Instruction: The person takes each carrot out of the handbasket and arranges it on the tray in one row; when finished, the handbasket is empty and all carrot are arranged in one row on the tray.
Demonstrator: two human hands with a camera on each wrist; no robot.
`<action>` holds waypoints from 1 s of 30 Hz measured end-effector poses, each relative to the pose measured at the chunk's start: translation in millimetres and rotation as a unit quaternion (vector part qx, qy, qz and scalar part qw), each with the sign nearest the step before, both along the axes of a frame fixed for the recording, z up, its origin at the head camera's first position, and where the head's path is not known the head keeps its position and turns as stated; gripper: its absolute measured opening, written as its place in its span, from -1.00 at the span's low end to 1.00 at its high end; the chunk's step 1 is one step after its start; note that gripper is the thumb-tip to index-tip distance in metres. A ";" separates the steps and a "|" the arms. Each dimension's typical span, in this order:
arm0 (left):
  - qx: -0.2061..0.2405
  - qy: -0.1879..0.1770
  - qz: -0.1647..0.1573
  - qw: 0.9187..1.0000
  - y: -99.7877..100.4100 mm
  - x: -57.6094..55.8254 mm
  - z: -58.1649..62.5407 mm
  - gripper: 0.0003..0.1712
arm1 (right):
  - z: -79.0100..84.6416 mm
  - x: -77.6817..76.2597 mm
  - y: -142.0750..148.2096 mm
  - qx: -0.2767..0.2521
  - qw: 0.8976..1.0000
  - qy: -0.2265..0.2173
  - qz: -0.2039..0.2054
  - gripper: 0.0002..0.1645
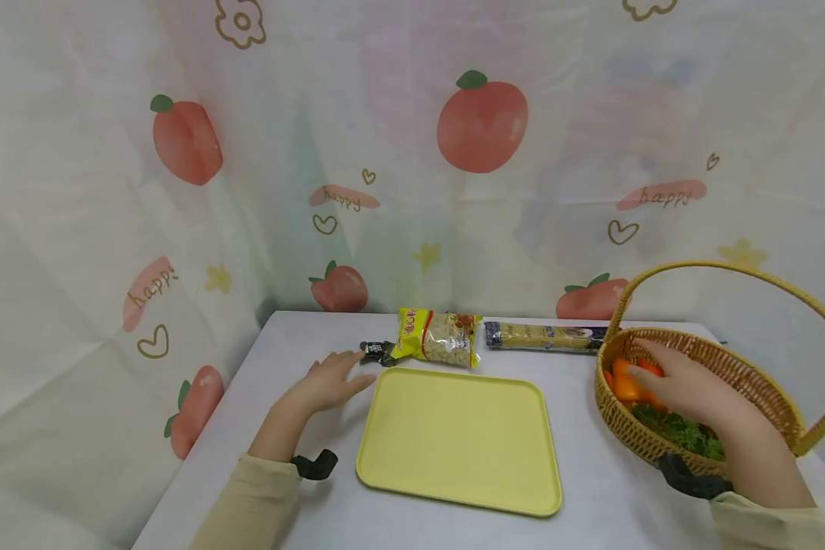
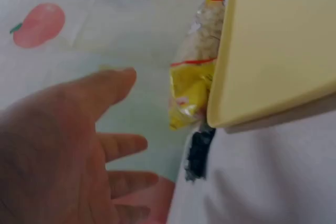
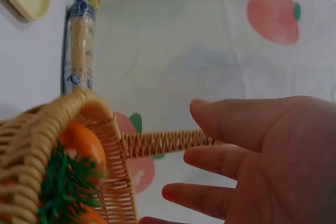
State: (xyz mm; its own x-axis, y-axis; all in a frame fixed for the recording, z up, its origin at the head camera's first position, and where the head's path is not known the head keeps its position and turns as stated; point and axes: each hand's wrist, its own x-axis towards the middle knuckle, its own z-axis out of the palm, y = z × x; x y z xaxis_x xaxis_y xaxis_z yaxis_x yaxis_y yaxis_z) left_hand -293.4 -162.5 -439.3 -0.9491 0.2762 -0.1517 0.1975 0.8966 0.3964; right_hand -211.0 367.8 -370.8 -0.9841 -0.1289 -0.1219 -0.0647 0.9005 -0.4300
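Observation:
My left hand (image 1: 328, 382) hovers with spread fingers beside the left edge of a yellow tray (image 1: 457, 443), holding nothing. Close to its fingertips lies a small black packet (image 1: 378, 351). My right hand (image 1: 684, 386) reaches over a wicker basket (image 1: 749, 367), its fingers extended and gripping nothing. In the basket sit several orange fruits or vegetables (image 1: 626, 382) and some leafy greens (image 1: 684, 434). The right wrist view shows the orange pieces (image 3: 84, 148) and the green sprigs (image 3: 68, 182) inside the basket, apart from the fingers.
Behind the tray lies a yellow and clear bag of pale pieces (image 1: 447, 338). Right of it is a long pack of what looks like noodles (image 1: 546, 337). A patterned curtain (image 1: 399, 229) rises behind the white table (image 1: 591, 489). The basket's tall handle (image 1: 729, 267) arches up at right.

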 end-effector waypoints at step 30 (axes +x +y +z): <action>0.173 -0.010 0.010 0.985 -6.8 -4.4 -75.3 -0.41 | -17.3 -26.5 60.6 -0.107 0.982 -0.155 -0.006 0.01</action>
State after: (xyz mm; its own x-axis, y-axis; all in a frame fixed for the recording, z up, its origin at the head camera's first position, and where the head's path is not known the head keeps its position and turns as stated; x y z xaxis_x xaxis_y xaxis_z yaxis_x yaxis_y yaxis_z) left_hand -297.8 -169.3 -514.6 -0.9527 0.2957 -0.0708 0.1697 0.7103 0.6831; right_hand -237.5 428.4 -388.2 -0.9054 -0.1727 -0.3878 0.1100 0.7868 -0.6073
